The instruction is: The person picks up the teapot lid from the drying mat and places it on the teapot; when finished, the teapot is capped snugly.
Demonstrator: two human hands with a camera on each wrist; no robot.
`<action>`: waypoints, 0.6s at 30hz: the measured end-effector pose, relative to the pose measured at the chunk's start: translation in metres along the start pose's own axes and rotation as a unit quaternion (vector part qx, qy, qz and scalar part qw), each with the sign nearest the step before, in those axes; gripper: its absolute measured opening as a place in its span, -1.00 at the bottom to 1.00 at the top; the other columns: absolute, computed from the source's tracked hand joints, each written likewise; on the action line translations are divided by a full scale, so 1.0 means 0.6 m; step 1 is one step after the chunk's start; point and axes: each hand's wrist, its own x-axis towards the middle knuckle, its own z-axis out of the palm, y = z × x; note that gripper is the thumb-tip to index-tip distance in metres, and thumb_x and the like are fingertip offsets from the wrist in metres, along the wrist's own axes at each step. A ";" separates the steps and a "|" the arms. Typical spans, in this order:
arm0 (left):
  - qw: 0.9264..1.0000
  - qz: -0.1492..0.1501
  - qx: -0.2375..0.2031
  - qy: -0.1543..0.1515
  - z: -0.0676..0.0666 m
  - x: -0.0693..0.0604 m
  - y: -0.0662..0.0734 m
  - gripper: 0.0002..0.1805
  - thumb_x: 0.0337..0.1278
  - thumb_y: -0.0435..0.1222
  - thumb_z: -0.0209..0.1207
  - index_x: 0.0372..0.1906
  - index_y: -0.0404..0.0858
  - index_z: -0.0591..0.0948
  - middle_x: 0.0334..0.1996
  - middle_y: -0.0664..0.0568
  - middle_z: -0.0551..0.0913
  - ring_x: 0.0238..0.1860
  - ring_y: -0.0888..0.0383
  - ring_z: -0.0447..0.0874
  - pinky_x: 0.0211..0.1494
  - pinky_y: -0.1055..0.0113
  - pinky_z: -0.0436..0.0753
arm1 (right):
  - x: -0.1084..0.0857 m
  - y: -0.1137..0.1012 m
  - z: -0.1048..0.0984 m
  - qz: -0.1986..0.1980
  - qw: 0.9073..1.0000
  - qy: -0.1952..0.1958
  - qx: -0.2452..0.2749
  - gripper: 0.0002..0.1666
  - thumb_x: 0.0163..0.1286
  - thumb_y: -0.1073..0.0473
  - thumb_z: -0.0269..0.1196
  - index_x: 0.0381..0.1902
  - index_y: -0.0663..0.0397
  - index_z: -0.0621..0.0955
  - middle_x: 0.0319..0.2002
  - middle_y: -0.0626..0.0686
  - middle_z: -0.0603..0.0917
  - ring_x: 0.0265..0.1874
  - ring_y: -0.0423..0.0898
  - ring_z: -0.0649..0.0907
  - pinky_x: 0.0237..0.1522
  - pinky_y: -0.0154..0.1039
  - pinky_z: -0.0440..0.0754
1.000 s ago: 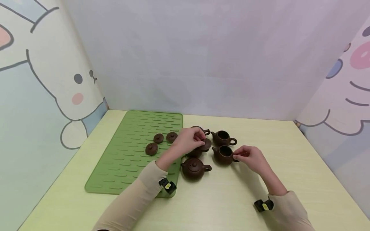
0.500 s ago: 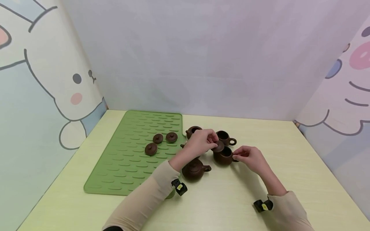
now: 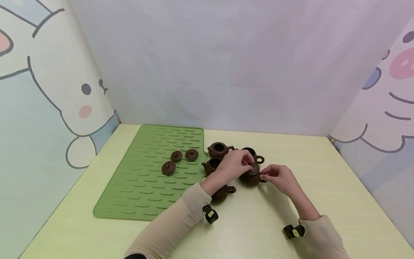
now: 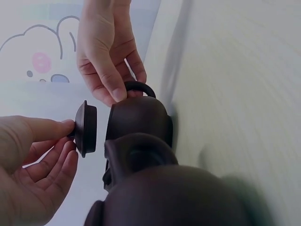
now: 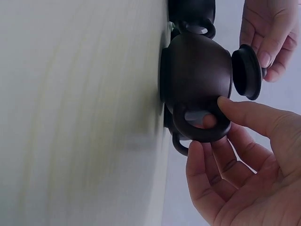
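My left hand pinches the knob of a dark brown teapot lid. In both wrist views the lid is apart from the rim, just over the mouth of a small open teapot. My right hand holds that teapot by its loop handle, thumb on top and fingers beneath. The teapot stands on the table. Behind it is another open teapot, partly covered by my left hand. A teapot nearer me is half hidden under my left wrist.
Two more open teapots, one at the back and one in front of it, stand by the right edge of a green ridged mat. Three loose lids, including a front one, lie on the mat. A wall rises behind the table.
My left hand has carried the lid rightward from over the left teapots to above the teapot in my right hand. The right hand has kept its hold on the handle.
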 end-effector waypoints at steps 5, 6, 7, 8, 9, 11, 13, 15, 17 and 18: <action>1.000 0.000 0.022 -0.002 0.010 0.004 0.001 -0.87 0.19 -0.31 0.35 -0.18 -0.12 0.68 -0.28 0.14 0.73 -0.27 0.36 0.65 -0.21 0.63 0.56 | 0.000 0.001 0.000 0.000 1.000 -0.001 0.001 -0.85 0.31 0.23 0.36 -0.22 0.21 0.73 -0.32 0.09 0.80 -0.36 -0.26 0.68 -0.36 -0.37 0.57; 1.000 0.001 0.028 -0.002 0.012 0.005 0.001 -0.88 0.20 -0.31 0.35 -0.18 -0.11 0.68 -0.28 0.15 0.73 -0.27 0.36 0.64 -0.21 0.63 0.56 | 0.000 0.001 0.000 0.000 1.000 -0.001 0.001 -0.85 0.31 0.23 0.36 -0.22 0.21 0.72 -0.32 0.09 0.80 -0.36 -0.26 0.68 -0.36 -0.37 0.57; 0.999 0.001 0.034 -0.002 0.013 0.005 0.001 -0.88 0.20 -0.31 0.35 -0.18 -0.11 0.68 -0.28 0.15 0.73 -0.27 0.37 0.64 -0.21 0.63 0.56 | 0.000 0.001 0.000 0.000 1.000 -0.001 0.002 -0.85 0.31 0.23 0.36 -0.22 0.21 0.72 -0.32 0.09 0.80 -0.37 -0.27 0.67 -0.36 -0.37 0.57; 0.999 0.000 0.039 -0.002 0.015 0.006 0.001 -0.88 0.20 -0.31 0.35 -0.18 -0.10 0.68 -0.28 0.16 0.73 -0.27 0.37 0.64 -0.21 0.63 0.56 | 0.000 0.001 0.000 0.000 1.000 -0.001 0.002 -0.85 0.31 0.23 0.36 -0.22 0.21 0.72 -0.32 0.09 0.80 -0.37 -0.27 0.67 -0.36 -0.37 0.57; 0.999 0.000 0.044 -0.002 0.016 0.007 0.001 -0.88 0.20 -0.31 0.35 -0.18 -0.10 0.68 -0.28 0.16 0.73 -0.27 0.37 0.64 -0.21 0.63 0.55 | 0.000 0.000 0.000 0.000 1.000 -0.001 0.001 -0.85 0.31 0.24 0.36 -0.22 0.21 0.72 -0.32 0.09 0.80 -0.37 -0.26 0.67 -0.36 -0.37 0.57; 0.999 -0.001 0.053 -0.003 0.018 0.008 0.001 -0.88 0.20 -0.31 0.35 -0.18 -0.09 0.68 -0.28 0.17 0.73 -0.28 0.38 0.63 -0.21 0.64 0.55 | -0.001 0.000 -0.001 -0.001 1.000 -0.001 0.001 -0.85 0.31 0.24 0.35 -0.21 0.22 0.72 -0.33 0.09 0.80 -0.37 -0.26 0.67 -0.36 -0.37 0.57; 0.998 0.000 0.064 -0.002 0.020 0.009 0.001 -0.88 0.19 -0.30 0.35 -0.19 -0.08 0.68 -0.29 0.18 0.73 -0.28 0.39 0.63 -0.22 0.64 0.54 | -0.001 -0.001 -0.001 -0.002 1.000 -0.001 -0.001 -0.85 0.31 0.24 0.35 -0.21 0.21 0.73 -0.33 0.09 0.80 -0.37 -0.25 0.67 -0.36 -0.37 0.57; 0.997 0.000 0.074 -0.002 0.021 0.010 0.001 -0.88 0.19 -0.30 0.35 -0.20 -0.07 0.68 -0.29 0.19 0.72 -0.29 0.39 0.62 -0.23 0.64 0.54 | -0.002 -0.001 -0.001 -0.002 1.000 0.000 -0.001 -0.85 0.31 0.23 0.35 -0.21 0.21 0.73 -0.33 0.09 0.80 -0.36 -0.25 0.67 -0.36 -0.37 0.57; 0.996 0.001 0.085 -0.003 0.022 0.011 0.001 -0.89 0.19 -0.29 0.35 -0.20 -0.06 0.69 -0.29 0.19 0.72 -0.29 0.39 0.62 -0.23 0.64 0.53 | -0.002 -0.002 0.000 -0.002 1.000 0.001 -0.002 -0.85 0.31 0.23 0.35 -0.21 0.21 0.73 -0.32 0.10 0.80 -0.36 -0.24 0.67 -0.37 -0.37 0.57; 0.996 0.001 0.090 -0.004 0.022 0.011 0.001 -0.89 0.20 -0.29 0.35 -0.20 -0.06 0.69 -0.29 0.20 0.72 -0.29 0.39 0.62 -0.23 0.63 0.53 | -0.002 -0.002 0.000 -0.001 1.000 0.002 -0.003 -0.85 0.31 0.23 0.35 -0.21 0.21 0.73 -0.32 0.10 0.80 -0.36 -0.24 0.68 -0.37 -0.37 0.57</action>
